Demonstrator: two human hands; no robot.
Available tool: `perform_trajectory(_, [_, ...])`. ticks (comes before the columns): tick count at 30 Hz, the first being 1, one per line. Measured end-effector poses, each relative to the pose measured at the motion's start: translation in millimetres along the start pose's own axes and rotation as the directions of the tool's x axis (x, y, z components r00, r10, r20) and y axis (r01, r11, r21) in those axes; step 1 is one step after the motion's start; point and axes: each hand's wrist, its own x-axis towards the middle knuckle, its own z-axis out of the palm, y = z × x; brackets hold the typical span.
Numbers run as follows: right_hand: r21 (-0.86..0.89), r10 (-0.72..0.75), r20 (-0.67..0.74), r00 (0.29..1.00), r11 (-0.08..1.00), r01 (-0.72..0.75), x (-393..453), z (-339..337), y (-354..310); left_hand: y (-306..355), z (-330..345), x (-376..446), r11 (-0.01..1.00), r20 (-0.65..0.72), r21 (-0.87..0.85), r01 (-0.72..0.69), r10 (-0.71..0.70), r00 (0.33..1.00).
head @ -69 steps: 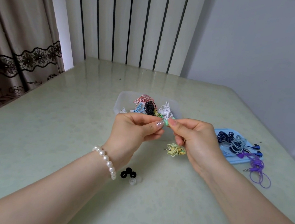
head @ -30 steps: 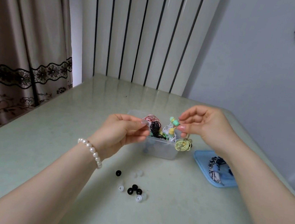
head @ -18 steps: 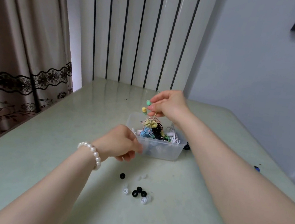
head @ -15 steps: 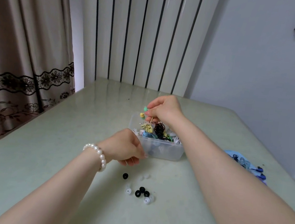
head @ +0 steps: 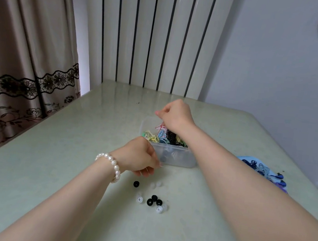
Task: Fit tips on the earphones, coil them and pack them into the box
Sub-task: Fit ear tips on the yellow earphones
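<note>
A clear plastic box [head: 177, 158] stands mid-table, filled with coiled earphones in several colours. A yellow-green coiled pair [head: 151, 136] lies at its left end. My right hand [head: 175, 116] hovers just above the box with loosely curled fingers, and nothing shows between them. My left hand [head: 139, 159], a pearl bracelet on its wrist, sits at the box's near left corner, fingers loosely curled and holding nothing I can see. Several loose black ear tips [head: 154, 200] and clear ear tips [head: 140, 199] lie on the table in front of the box.
A blue lid [head: 249, 159] at the right carries more earphones [head: 262, 169] in dark blue, light blue and purple. The pale green table [head: 48, 167] meets a curtain on the left and a striped wall panel behind.
My right hand carried the yellow-green pair over the box and let it go; the pair now lies inside at the left end. My left hand dropped to the box's near corner.
</note>
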Motion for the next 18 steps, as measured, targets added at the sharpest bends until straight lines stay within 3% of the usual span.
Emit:
perform_trajectory(3, [-0.033,-0.037,0.005,0.999,0.999,0.037,-5.4,-27.0,5.2,0.3,2.2,0.6,1.0,0.016,0.013,-0.027,0.027,1.0])
perform_trajectory(9, [-0.141,0.0,0.187,0.982,0.99,0.026,-27.0,-85.5,50.9,2.6,15.7,4.2,0.982,-0.05,-0.036,-0.187,0.185,0.981])
perform_trajectory(13, [-0.174,0.076,0.254,0.964,0.984,-0.031,-46.9,-115.3,84.6,3.9,30.3,4.5,0.952,-0.018,0.079,-0.297,0.299,0.954])
perform_trajectory(18, [-0.324,0.169,0.257,0.951,0.943,-0.08,-70.2,-133.3,116.4,3.3,36.4,6.1,0.942,-0.028,0.147,-0.301,0.308,0.951])
